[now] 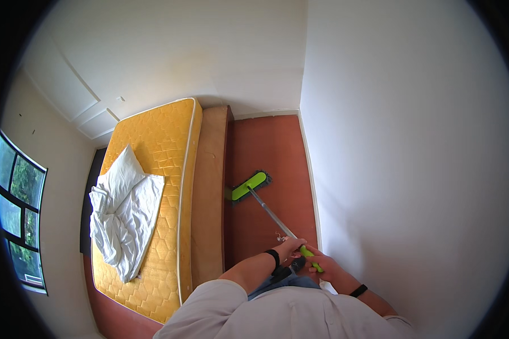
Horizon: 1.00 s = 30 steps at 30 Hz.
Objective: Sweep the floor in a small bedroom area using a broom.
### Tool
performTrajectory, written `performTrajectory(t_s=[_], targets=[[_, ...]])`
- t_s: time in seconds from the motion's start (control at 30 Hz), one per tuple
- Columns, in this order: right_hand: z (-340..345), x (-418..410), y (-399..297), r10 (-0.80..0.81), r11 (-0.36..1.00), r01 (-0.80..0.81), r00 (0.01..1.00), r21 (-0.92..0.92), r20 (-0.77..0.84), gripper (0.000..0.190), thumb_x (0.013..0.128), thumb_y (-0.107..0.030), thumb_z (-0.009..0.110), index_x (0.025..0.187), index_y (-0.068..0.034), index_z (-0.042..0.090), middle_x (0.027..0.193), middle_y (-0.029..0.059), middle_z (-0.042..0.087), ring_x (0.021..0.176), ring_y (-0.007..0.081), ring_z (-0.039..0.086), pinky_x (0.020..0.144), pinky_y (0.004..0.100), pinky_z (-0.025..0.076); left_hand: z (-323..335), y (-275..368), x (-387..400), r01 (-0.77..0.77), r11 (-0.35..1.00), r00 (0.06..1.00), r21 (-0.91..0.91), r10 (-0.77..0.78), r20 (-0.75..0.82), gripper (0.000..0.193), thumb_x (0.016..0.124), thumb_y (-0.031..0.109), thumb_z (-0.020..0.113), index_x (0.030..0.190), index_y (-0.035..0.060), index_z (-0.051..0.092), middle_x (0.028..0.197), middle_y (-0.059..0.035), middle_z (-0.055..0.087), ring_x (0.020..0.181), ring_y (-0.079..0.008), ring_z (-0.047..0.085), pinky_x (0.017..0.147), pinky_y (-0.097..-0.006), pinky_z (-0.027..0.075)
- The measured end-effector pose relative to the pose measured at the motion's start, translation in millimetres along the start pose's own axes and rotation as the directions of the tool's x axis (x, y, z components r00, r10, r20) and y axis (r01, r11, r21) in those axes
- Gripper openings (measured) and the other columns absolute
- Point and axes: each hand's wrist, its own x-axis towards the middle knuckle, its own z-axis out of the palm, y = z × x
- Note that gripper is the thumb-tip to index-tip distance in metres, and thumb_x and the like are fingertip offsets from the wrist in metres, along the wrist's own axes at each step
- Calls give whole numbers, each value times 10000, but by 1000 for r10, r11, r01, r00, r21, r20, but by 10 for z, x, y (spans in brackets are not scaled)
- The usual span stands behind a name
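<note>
A flat mop with a green plastic head and a grey fringed pad lies on the reddish-brown floor. Its head is tilted in the picture, one end close to the side of the wooden bed base. The metal pole slants down towards my body. My left hand is closed round the pole just above the green grip, and my right hand holds the green grip near its end. A black band is on each wrist. A small pale tangled thing lies on the floor beside the pole.
A yellow quilted mattress rests on the bed base at the left, bearing a white pillow and a crumpled white sheet. A white wall with a baseboard bounds the floor at the right; another wall stands at the far end.
</note>
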Motion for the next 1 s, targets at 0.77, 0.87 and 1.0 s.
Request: performTrajectory(t_s=[0.77,0.87,1.0], targets=[[1695,2782,-2385,23,973,9,990,229,-137,590,891,-103,514,1389,-344,310,747,3,448,518,68,352,464,214,299,-2357,3185,1177,-47,989,988,142,67,-142,722,711,211,647,1202,-39,180,736,-154,565,534,-208,600,407,-323,513],[2202,3456,-2878,18,978,13,989,208,-147,587,892,-135,525,1382,-377,310,751,4,451,521,67,342,483,215,299,-3041,3854,1445,-40,982,980,183,75,-185,740,704,184,629,1223,-57,160,682,-141,557,464,-200,563,382,-311,491],[2330,3855,-3299,-24,977,64,981,205,-193,585,890,-134,525,1375,-386,318,746,8,445,521,63,333,484,212,294,-3290,4460,1598,-47,984,991,169,68,-119,717,701,160,609,1207,-65,154,643,-126,544,415,-186,524,364,-306,466]])
